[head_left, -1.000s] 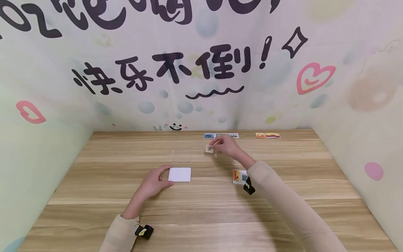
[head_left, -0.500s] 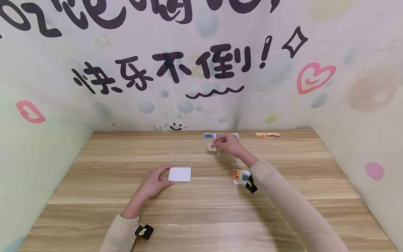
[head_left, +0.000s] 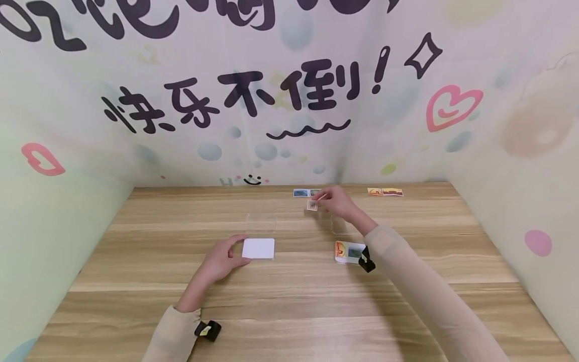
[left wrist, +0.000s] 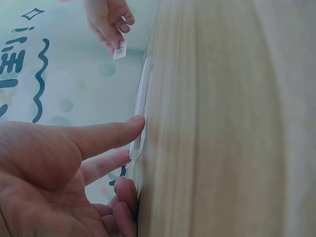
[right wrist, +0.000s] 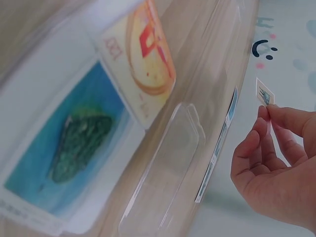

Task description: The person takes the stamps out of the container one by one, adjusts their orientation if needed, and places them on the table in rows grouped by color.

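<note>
In the head view my right hand (head_left: pixel 336 203) pinches a small stamp (head_left: pixel 312 205) with a dark picture and pale border between thumb and fingertips. It is held up in front of a row of picture stamps (head_left: pixel 301 193) at the table's back edge, and the hand hides part of that row. My left hand (head_left: pixel 219 259) holds a shallow clear box of white cards (head_left: pixel 258 248) on the table, thumb on the near side and a finger on the far side. The left wrist view shows the thumb against the edge of the box (left wrist: pixel 139 108).
Two clear lids (head_left: pixel 261 222) (right wrist: pixel 165 182) lie behind the boxes. Nearer the right forearm sits a second box (head_left: pixel 348 251), with an orange stamp and a blue island stamp (right wrist: pixel 74 143) on top. Two orange-yellow stamps (head_left: pixel 384 192) lie at the back right, before the printed wall cloth (head_left: pixel 203 161).
My right hand has moved slightly to the right and back with the stamp, closer to the row at the rear edge. My left hand stays on the white-card box.
</note>
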A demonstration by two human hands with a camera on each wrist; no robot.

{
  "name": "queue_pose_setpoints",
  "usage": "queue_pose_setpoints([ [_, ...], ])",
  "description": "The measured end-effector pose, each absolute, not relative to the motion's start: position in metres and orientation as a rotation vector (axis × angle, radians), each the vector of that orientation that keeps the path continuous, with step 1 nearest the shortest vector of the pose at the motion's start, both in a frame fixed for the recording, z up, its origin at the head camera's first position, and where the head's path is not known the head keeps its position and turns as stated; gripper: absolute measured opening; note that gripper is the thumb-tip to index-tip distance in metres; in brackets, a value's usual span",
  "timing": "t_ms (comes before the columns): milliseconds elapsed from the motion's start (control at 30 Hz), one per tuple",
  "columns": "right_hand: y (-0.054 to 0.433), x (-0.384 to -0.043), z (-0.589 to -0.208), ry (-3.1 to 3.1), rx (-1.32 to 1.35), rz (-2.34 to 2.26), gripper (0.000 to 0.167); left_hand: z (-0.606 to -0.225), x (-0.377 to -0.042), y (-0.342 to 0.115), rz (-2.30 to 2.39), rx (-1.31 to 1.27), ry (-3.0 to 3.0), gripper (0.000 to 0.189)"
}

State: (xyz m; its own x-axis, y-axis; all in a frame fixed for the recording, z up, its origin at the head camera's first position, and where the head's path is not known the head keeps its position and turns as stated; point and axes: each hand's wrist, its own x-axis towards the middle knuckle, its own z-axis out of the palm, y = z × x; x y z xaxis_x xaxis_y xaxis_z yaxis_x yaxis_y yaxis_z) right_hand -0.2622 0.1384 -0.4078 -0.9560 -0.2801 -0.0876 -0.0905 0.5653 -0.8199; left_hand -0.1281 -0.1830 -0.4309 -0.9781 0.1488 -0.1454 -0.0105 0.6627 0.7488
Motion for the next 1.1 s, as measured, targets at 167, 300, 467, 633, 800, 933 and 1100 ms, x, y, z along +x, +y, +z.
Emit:
queue_pose_setpoints([
  [167, 0.142, -0.263, -0.406, 2.592, -0.283, -1.338, 0.018, -0.43, -0.129, -0.182, 1.217, 0.121, 2.684, 0.058],
  [300, 0.143, -0.264, -0.407, 2.598, -0.28, -1.341, 0.017, -0.429, -0.128, -0.182, 1.208, 0.102, 2.674, 0.06],
  [467, 0.146, -0.265, -0.407, 2.609, -0.261, -1.324, 0.017, -0.43, -0.128, -0.183, 1.203, 0.102, 2.676, 0.06],
  [633, 0.149, -0.266, -0.407, 2.616, -0.237, -1.295, 0.018, -0.431, -0.128, -0.183, 1.211, 0.104, 2.675, 0.06],
  [800, 0.152, -0.268, -0.407, 2.618, -0.238, -1.287, 0.018, -0.432, -0.129, -0.184, 1.207, 0.104, 2.676, 0.059],
  [933, 0.155, -0.268, -0.408, 2.615, -0.23, -1.282, 0.018, -0.433, -0.129, -0.184, 1.207, 0.105, 2.678, 0.059],
  [1100, 0.157, -0.267, -0.408, 2.623, -0.23, -1.282, 0.019, -0.432, -0.128, -0.184, 1.21, 0.11, 2.679, 0.06],
])
